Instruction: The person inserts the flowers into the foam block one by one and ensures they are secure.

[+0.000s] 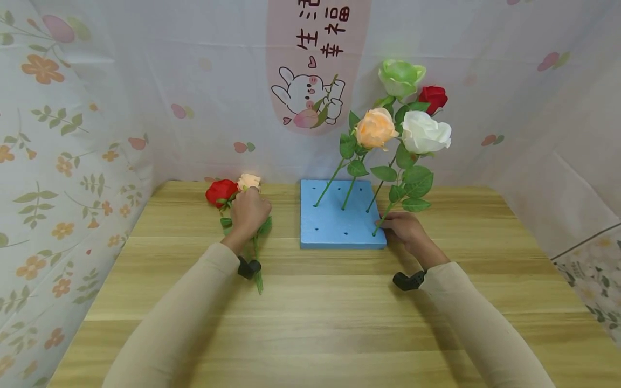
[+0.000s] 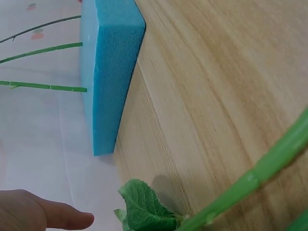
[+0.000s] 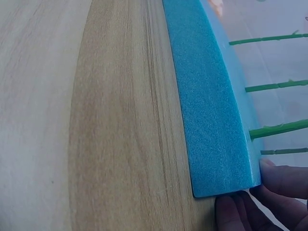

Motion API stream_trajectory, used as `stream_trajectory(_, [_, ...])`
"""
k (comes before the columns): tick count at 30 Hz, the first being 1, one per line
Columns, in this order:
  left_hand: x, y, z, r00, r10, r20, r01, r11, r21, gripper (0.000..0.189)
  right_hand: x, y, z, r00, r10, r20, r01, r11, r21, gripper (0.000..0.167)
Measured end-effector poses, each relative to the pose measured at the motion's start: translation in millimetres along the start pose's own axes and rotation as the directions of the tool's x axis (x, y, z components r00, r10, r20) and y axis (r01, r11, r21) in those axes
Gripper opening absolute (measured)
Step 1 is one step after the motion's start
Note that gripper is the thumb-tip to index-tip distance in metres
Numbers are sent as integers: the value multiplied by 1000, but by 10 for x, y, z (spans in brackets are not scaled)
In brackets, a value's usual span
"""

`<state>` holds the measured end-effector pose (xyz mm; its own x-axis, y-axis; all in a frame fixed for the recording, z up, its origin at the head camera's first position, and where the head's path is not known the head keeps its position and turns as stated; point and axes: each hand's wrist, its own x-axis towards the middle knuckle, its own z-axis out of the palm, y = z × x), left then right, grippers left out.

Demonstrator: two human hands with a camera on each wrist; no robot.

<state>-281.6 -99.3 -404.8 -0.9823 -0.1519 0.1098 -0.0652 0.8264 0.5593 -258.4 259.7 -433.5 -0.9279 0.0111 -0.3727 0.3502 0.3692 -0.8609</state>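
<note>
Two artificial roses, one red and one peach, lie at the left of the table with their stems toward me. Over them is my left hand, near the peach bloom; its fingertips are hidden. In the left wrist view the thumb is straight, apart from the leafy green stem. My right hand grips the right edge of a blue foam board, thumb on the top side and fingers around its lower corner. Upright in the board's holes stand green, red, orange and white roses.
The board has several other holes along its back and front. A patterned cloth backdrop rises behind the wooden table, and more cloth hangs at both sides. Black wrist cameras sit at both cuffs.
</note>
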Motion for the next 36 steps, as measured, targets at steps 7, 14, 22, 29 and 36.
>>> stream_trajectory(7, [23,-22,6,1000,-24,13,23,999,47,29,2,7,-3,1000,-5,4,5,1000,9,48])
stream_trajectory(14, [23,-86,21,998,-7,70,-4,988,155,39,-19,-20,3,1000,5,1,-5,1000,-3,49])
stream_trajectory(22, [30,-145,53,998,37,50,-45,982,182,44,-21,-15,3,1000,0,0,0,1000,-1,49])
stream_trajectory(29, [43,-153,75,997,46,66,-61,966,252,34,2,-4,-10,1000,4,-13,-4,1000,-13,48])
stream_trajectory(36, [38,-178,93,994,31,102,-57,964,262,36,-14,-10,-7,1000,-1,-1,1,1000,-3,50])
